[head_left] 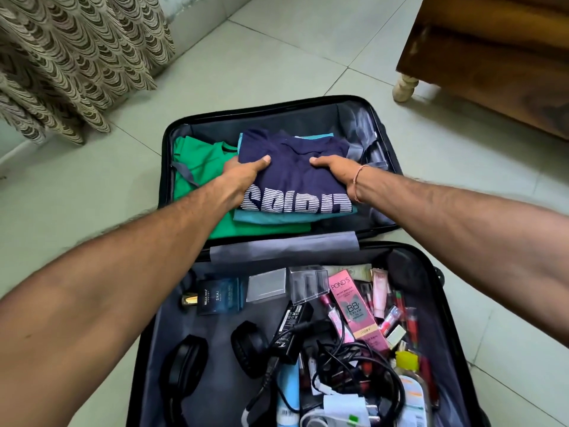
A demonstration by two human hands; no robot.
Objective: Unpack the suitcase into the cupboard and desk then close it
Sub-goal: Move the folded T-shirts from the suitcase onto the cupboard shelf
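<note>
Cables [354,365] and cosmetics [357,306] fill suitcase [431,272] near half, 6 o'clock. At 12, left hand [243,174] and right hand [335,171] grip navy shirt [292,167] atop folded stack. Unpacking barely begun; closing pending.

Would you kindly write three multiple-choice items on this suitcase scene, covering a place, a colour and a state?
1. Where does the pink cream box lie?
A. in the near half of the suitcase
B. on the floor
C. on the folded shirts

2. What colour is the top folded shirt?
A. red
B. navy
C. white

3. What are the left hand and right hand doing?
A. hanging idle
B. zipping the lid
C. gripping the top shirt's sides

Answers: 1 A, it sits among the cosmetics and cables nearest the camera; 2 B, dark blue with striped white letters; 3 C, a thumb lies on top at each side.
</note>
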